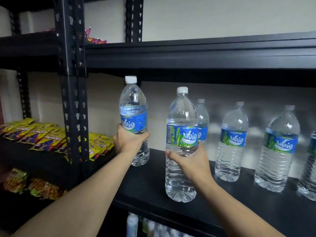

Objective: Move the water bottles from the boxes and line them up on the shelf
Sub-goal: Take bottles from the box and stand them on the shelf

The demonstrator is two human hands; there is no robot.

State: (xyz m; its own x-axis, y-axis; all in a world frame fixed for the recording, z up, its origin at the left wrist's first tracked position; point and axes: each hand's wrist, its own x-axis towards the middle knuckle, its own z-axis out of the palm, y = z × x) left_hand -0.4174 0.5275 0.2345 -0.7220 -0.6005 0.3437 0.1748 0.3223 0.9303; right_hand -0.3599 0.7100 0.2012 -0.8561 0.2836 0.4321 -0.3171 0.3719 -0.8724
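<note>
L hand (130, 141) grips one water bottle (134, 117) just below its label, fingers curled around it, at the left end of the black shelf (150, 185). R hand (192, 162) holds a second bottle (182, 137) at its middle, fingers wrapped on it, near the shelf's front edge. More bottles (233, 142) stand upright in a row to the right.

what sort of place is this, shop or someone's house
Probably a shop or its stockroom, not a home: black slotted metal shelving, a row of identical water bottles, and many matching snack packets on the next bay. The left hand and right hand each grip one more.
</note>
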